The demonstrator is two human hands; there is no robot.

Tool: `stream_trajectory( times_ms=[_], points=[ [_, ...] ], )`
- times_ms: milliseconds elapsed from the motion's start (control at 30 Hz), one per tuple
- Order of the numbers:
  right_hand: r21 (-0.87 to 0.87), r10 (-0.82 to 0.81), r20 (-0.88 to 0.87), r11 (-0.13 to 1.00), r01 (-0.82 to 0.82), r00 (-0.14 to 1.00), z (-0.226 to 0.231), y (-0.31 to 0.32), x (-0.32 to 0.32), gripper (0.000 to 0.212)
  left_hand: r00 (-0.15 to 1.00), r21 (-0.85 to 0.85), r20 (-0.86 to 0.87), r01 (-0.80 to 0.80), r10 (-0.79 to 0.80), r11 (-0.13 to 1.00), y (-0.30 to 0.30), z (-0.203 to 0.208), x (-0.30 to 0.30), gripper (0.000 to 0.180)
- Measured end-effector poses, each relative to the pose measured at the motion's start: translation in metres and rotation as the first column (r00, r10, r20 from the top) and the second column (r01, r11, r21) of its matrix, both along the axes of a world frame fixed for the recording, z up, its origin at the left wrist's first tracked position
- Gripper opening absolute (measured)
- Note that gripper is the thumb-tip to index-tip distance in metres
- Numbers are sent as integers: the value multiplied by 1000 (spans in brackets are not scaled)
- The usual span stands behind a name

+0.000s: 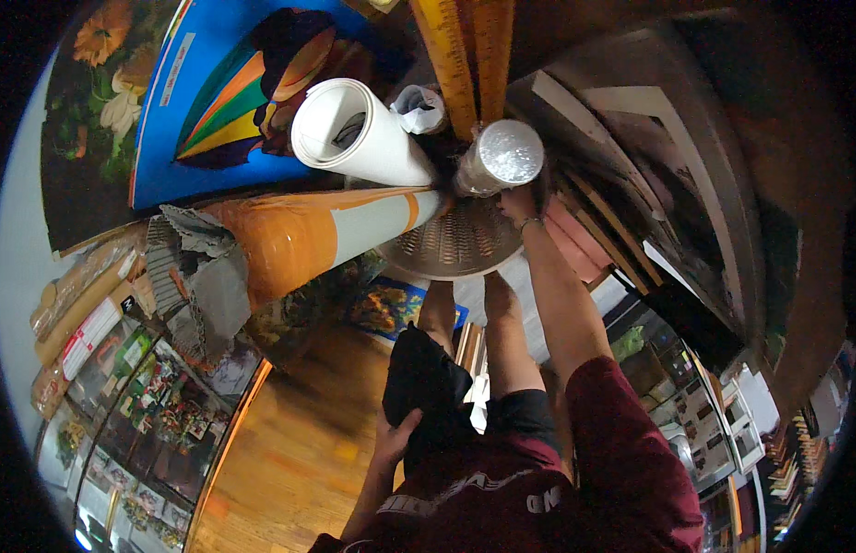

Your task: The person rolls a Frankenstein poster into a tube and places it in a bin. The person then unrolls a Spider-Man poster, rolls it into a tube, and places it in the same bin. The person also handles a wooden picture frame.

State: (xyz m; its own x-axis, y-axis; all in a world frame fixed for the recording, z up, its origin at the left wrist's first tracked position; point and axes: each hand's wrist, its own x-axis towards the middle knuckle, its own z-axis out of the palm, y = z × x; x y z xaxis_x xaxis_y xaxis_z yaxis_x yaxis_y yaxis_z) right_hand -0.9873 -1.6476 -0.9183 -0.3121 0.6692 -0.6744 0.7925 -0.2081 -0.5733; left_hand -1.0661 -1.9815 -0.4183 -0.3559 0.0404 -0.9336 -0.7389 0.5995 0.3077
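Observation:
My right hand (519, 205) reaches forward to a plastic-wrapped roll (509, 155) with a shiny round end. Its fingers curl against the roll's lower side and are partly hidden. The roll stands in a brown basket (455, 247) with a pierced, lattice-like wall. Beside it in the basket lean a thick white paper roll (354, 129) and a smaller wrapped roll (419, 109). A large orange and white tube (299, 241) slants out to the left. Low at my left thigh, my left hand (397, 438) rests against black fabric (426, 378); its thumb shows and its other fingers are hidden.
Yellow wooden rulers (465, 60) stand behind the rolls. A blue balloon picture (234, 92) and a flower painting (100, 120) lean at the left. Torn grey cardboard (202, 276) juts from the tube's near end. Frames and mats (667, 157) crowd the right, above the wooden floor (280, 433).

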Motion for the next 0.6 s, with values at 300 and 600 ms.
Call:
stream_trajectory(
  times_ms=[300, 600],
  points=[
    [239, 327, 238, 893, -382, 914, 73, -31, 0, 43, 987, 24, -15, -162, 162, 987, -9, -6, 11, 49],
    [495, 142, -20, 862, -114, 990, 293, -59, 21, 18, 1000, -78, -27, 12, -14, 997, 24, 13, -3, 46]
  ],
)
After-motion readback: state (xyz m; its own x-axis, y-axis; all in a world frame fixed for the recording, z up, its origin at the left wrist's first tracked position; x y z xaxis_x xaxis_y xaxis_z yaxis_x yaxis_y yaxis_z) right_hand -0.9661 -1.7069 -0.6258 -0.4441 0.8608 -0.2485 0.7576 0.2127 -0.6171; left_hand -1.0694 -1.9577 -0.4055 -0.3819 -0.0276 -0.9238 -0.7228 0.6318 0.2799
